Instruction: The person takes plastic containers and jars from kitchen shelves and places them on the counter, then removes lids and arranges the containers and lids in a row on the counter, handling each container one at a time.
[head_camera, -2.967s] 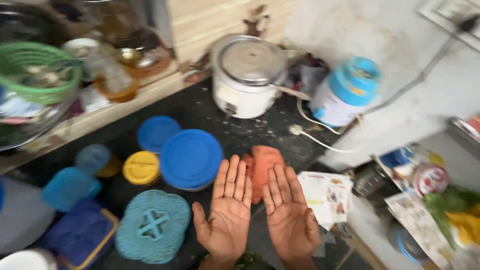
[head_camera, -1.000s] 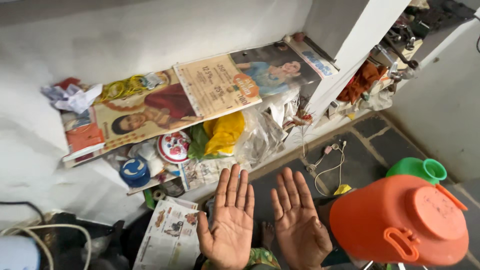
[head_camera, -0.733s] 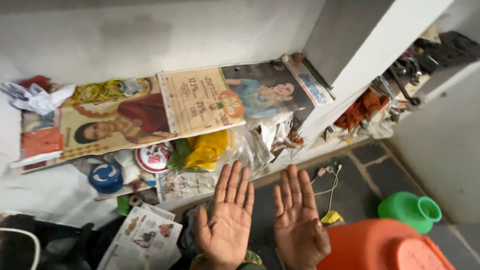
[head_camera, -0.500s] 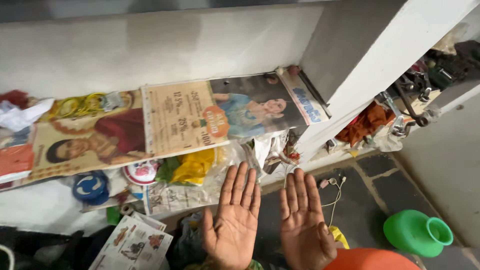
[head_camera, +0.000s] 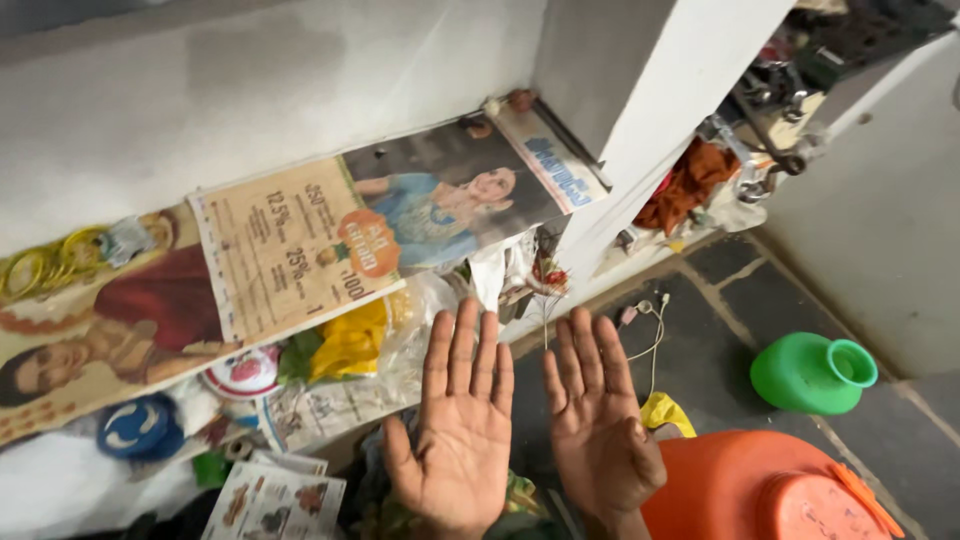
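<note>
My left hand (head_camera: 455, 425) and my right hand (head_camera: 597, 425) are held up side by side, palms facing me, fingers straight and slightly apart. Neither holds anything. They hover in front of a low white shelf (head_camera: 640, 110) lined with newspaper sheets (head_camera: 380, 225). Just beyond my left fingertips lies a clear plastic bag (head_camera: 425, 320) beside a yellow bag (head_camera: 350, 340). An orange plastic water pot (head_camera: 760, 490) stands below my right hand, partly cut off by the frame edge.
A green plastic pot (head_camera: 812, 372) lies on the dark stone floor at the right. A white cable (head_camera: 650, 330) and a yellow scrap (head_camera: 668, 412) lie on the floor. A blue lid (head_camera: 138, 427), a round tin (head_camera: 243, 370) and papers crowd the lower shelf.
The view swung from a counter with blue lids and a cooker to this shelf and floor. In the last second it drifted; the orange pot rose into view. Both hands stayed raised, empty.
</note>
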